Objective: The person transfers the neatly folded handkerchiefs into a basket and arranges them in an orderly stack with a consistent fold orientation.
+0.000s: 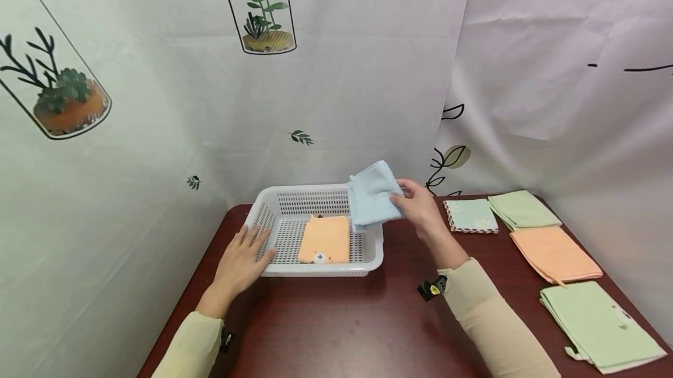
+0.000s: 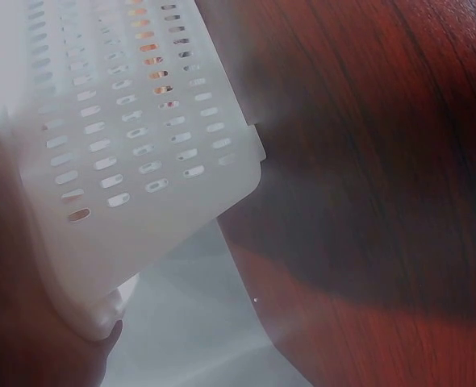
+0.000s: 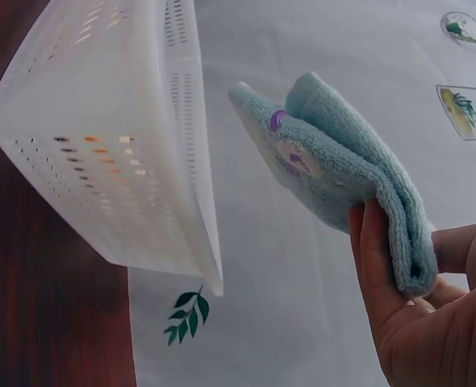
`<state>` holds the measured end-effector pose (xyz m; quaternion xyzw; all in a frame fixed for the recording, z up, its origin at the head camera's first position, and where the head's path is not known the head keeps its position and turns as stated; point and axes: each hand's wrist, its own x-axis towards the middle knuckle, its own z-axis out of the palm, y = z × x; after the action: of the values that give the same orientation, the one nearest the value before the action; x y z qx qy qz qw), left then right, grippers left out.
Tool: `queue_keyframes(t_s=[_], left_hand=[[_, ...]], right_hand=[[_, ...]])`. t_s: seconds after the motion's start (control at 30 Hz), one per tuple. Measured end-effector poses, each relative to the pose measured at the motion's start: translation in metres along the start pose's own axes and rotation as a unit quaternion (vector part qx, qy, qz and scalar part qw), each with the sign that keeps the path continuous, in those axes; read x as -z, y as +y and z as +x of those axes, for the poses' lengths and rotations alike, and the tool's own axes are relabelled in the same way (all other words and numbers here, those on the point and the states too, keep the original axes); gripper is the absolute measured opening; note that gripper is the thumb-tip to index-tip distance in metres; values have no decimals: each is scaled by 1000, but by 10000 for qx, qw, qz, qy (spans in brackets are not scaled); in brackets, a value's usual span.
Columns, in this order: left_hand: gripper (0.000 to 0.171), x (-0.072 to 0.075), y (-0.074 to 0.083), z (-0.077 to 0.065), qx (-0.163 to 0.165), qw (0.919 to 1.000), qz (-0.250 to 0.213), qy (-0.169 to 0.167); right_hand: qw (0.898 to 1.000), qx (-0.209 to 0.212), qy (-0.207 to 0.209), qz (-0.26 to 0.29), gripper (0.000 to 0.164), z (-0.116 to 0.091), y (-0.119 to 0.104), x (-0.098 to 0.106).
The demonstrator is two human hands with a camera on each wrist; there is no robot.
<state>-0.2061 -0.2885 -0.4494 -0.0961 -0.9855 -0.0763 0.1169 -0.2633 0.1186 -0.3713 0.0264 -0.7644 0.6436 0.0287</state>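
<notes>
A folded light-blue towel [image 1: 374,196] is pinched at its right edge by my right hand [image 1: 419,205], above the right end of a white plastic basket [image 1: 321,270]. In the right wrist view the towel [image 3: 327,161] hangs in the air beside the basket [image 3: 101,185], thumb on one side and fingers [image 3: 375,250] on the other. An orange folded towel [image 1: 325,239] lies on the basket floor. My left hand [image 1: 242,261] rests with spread fingers on the basket's left rim; the left wrist view shows the basket's perforated wall [image 2: 133,153] close up.
On the right of the dark red table [image 1: 336,325] lie a mint towel with a checked edge [image 1: 470,216], a green towel [image 1: 524,210], an orange towel [image 1: 556,253] and another green towel [image 1: 602,325]. Printed white curtains [image 1: 336,86] stand behind and at the sides.
</notes>
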Motion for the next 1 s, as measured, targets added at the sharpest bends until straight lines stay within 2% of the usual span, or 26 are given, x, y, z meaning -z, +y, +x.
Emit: queue_keyframes(t_s=[0.4,1.0], left_hand=[[66,-3,0,0,-27,9999,-63,119],[66,-4,-2,2,63,10000,-17,-64]], right_hand=[[9994,-203,43,280,41,0,2,-14],[9985,-381,135,370,40,1,11,-31]])
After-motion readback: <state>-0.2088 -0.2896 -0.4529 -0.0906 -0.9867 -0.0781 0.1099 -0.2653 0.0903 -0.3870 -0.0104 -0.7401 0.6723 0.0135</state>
